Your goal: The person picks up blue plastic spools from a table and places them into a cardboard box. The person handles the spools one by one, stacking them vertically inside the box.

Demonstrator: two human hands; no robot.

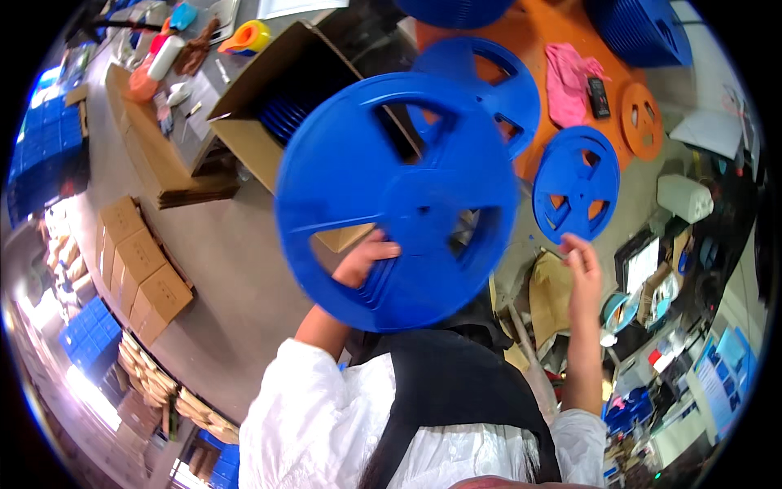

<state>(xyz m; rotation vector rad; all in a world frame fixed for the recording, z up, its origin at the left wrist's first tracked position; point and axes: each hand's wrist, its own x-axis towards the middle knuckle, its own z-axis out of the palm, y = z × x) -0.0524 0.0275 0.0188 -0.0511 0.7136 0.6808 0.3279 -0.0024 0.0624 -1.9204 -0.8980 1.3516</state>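
Observation:
My left hand (368,256) grips a large blue plastic reel (423,200) with spoke-like cutouts, raised in front of me. Its thumb comes through the lower left cutout, and the other fingers are hidden behind the disc. Several parallel edges show inside the lower cutout, perhaps from stacked discs. My right hand (581,273) is raised with loosely bent fingers, its fingertips at the near rim of another blue reel (576,167). Whether they touch that rim I cannot tell. Behind the raised reel, one more blue reel (521,90) lies on the orange table (538,24).
An open cardboard box (244,151) with blue reels inside stands at the left. A pink cloth (566,85), a black remote-like device (599,98) and an orange reel (641,122) lie on the table. Blue reels (639,33) are stacked behind. Cartons (142,265) stand on the floor.

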